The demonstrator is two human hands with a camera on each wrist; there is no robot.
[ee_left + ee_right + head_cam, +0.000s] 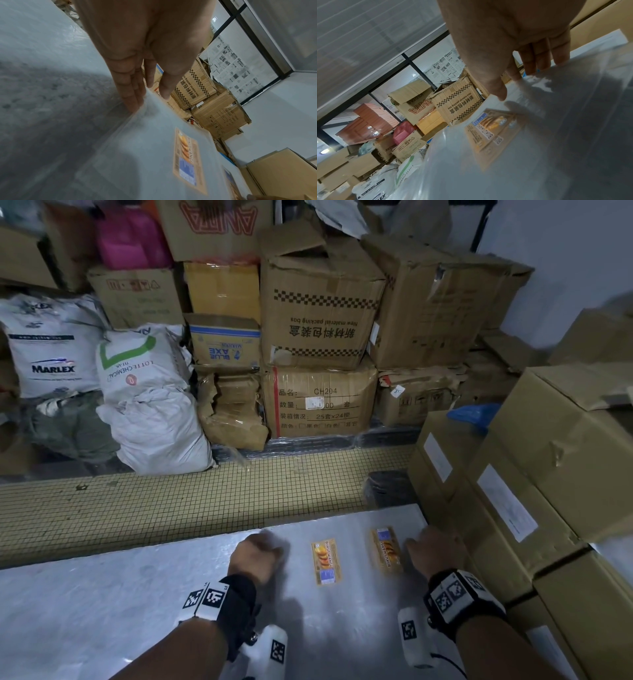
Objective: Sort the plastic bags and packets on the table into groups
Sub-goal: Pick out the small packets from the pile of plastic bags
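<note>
Pinching one clear bag's [346, 577] far edge, both hands: left [257, 556], right [432, 547].

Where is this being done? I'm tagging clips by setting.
Most likely a stockroom or warehouse storage area. Stacked cardboard cartons line the back and right side, white woven sacks printed with chemical brands sit on the floor, and the table holds clear plastic bags.
</note>
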